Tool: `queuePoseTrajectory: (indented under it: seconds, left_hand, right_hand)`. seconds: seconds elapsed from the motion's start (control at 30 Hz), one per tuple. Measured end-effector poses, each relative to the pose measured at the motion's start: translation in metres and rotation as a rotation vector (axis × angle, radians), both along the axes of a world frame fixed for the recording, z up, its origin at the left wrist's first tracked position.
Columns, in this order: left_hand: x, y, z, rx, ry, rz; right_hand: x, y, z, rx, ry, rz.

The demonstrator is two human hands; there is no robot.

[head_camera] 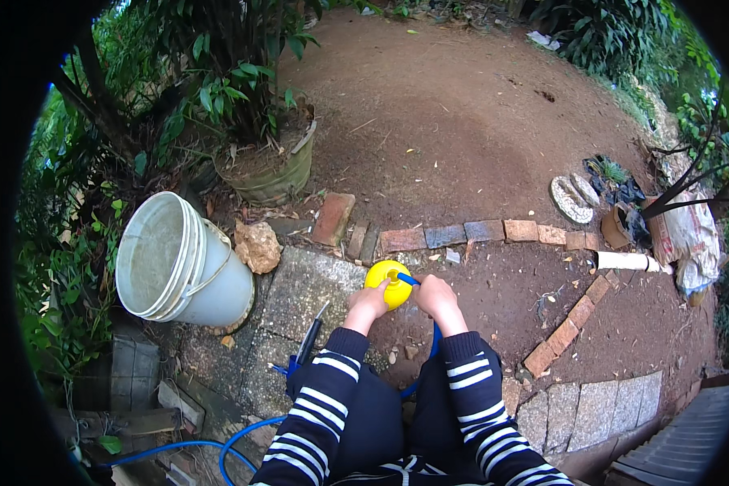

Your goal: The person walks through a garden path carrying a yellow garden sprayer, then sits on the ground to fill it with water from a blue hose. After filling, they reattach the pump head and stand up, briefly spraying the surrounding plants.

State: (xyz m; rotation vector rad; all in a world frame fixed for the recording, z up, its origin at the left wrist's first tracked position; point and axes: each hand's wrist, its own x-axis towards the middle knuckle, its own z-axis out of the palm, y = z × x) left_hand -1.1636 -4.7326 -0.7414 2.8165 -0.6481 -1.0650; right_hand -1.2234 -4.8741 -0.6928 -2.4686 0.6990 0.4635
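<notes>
In front of my knees is a round yellow plastic container (381, 271) with an opening in its top. My left hand (369, 302) grips its near left side, the thumb close to the opening. The blue hose (408, 279) is held in my right hand (435, 297), with its end at the opening; whether it reaches inside is hard to tell. From my right hand the hose drops between my legs. Beside my left forearm is a black and blue tool (309, 340) with a thin tip, its lower part hidden by my sleeve.
A grey-white plastic bucket (219, 288) stands tilted in view at left, next to a rough stone (257, 246). Behind it is a large plant pot (279, 176). A brick edging (445, 236) crosses ahead, and another brick row (565, 331) lies right. More blue hose (231, 446) curls at lower left.
</notes>
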Motion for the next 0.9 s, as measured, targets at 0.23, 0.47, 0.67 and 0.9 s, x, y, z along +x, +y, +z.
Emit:
queuePoseTrajectory:
  seconds: [0.23,0.47,0.67,0.9]
  left_hand:
    - [-0.0003,-0.0006,0.0042,0.000,-0.004,-0.012]
    - [0.0000,0.0004,0.0010,-0.012,-0.007,-0.032]
    - [0.0001,0.0008,0.0017,-0.048,-0.003,-0.008]
    - [-0.0010,0.0002,-0.0029,-0.113,0.018,-0.073]
  right_hand:
    - [0.0006,0.0014,0.0105,0.040,0.052,-0.029]
    - [0.0004,0.0023,0.0108,0.009,0.051,-0.023]
    - [-0.0003,0.0013,0.0088,0.020,0.025,-0.015]
    - [-0.0001,0.0006,0.0051,0.004,0.016,-0.015]
